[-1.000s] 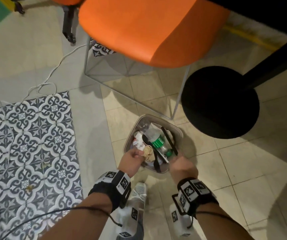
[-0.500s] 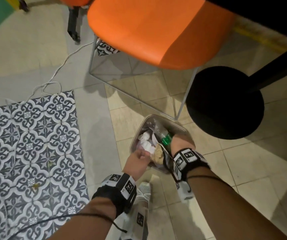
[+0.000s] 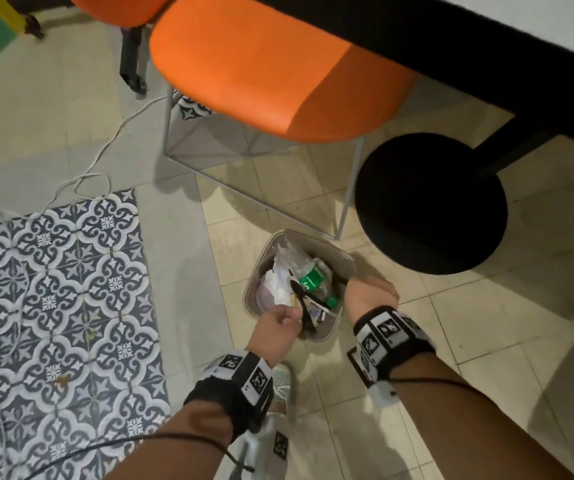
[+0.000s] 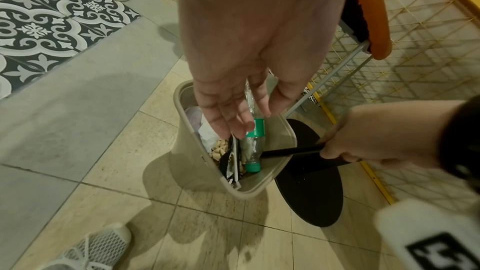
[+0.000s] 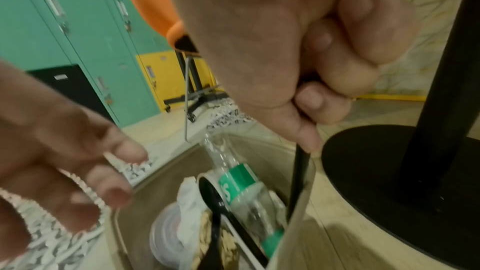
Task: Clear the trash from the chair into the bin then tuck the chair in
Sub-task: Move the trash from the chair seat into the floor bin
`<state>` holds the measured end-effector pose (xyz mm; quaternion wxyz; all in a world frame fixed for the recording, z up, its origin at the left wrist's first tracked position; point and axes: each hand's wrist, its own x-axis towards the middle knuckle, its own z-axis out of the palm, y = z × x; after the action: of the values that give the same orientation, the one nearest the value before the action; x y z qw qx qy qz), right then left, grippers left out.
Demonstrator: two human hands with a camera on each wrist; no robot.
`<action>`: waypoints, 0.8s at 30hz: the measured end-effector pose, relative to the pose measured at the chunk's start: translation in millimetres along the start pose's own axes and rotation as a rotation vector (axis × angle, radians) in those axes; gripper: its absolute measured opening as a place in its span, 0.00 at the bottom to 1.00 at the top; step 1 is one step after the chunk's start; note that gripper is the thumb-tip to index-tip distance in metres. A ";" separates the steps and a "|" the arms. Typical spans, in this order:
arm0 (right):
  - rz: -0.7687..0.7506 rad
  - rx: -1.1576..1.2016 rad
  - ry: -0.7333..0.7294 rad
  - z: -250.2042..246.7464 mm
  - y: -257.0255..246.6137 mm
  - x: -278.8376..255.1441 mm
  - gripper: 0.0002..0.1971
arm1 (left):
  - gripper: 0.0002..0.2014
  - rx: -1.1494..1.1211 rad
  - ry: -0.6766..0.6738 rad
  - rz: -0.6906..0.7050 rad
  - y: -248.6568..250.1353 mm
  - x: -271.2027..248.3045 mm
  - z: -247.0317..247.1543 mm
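Note:
A beige bin stands on the floor tiles, holding a clear bottle with a green label, white crumpled paper, a black spoon and other scraps. My left hand hangs over the bin's near side, fingers relaxed and empty. At the bin's right rim, my right hand grips a thin black stick whose lower end reaches down inside the bin. The orange chair stands beyond the bin, its seat bare and partly under the table edge.
A round black table base and its post sit just right of the bin. The chair's grey wire legs stand behind it. A white cable trails over the floor by the patterned tiles. My white shoe is below.
My right hand has come out of the bin's middle to its right rim. The left hand has drawn back slightly toward the near rim. The view has tipped up toward the table.

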<state>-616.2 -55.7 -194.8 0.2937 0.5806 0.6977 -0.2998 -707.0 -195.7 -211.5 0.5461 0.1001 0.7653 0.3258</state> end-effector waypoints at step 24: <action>0.155 0.681 0.516 -44.5 442.7 -165.5 0.30 | 0.10 0.350 -0.381 0.206 111.6 -157.2 344.5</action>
<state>-157.0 -62.2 -74.7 -0.0769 0.7509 0.5640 -0.3350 -358.9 -55.9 -88.5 0.6187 0.3294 0.6791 0.2178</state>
